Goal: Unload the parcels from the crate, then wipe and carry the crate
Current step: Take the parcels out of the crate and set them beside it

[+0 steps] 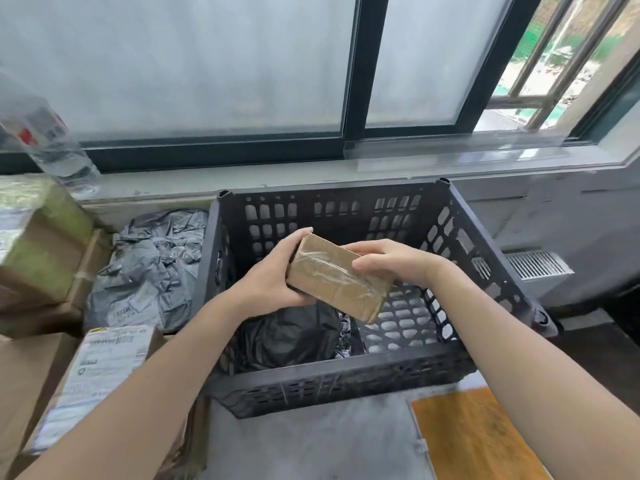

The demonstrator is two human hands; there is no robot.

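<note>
Over the crate's (346,379) middle, above its rim: a small taped brown parcel (337,278) is held tilted between both hands. The left hand (273,275) is wrapped round its left end and the right hand (391,261) grips the right end from above, likely to steady it clear of the walls. A black bag parcel (291,336) lies on the crate floor toward the near-left corner, so unloading looks unfinished. Grey mailer bags (149,265) and cardboard boxes (45,244) are heaped just beyond the left wall, presumably the drop-off pile.

The left edge cuts the blurred bottle (52,143) and stacked parcels (34,247).
</note>
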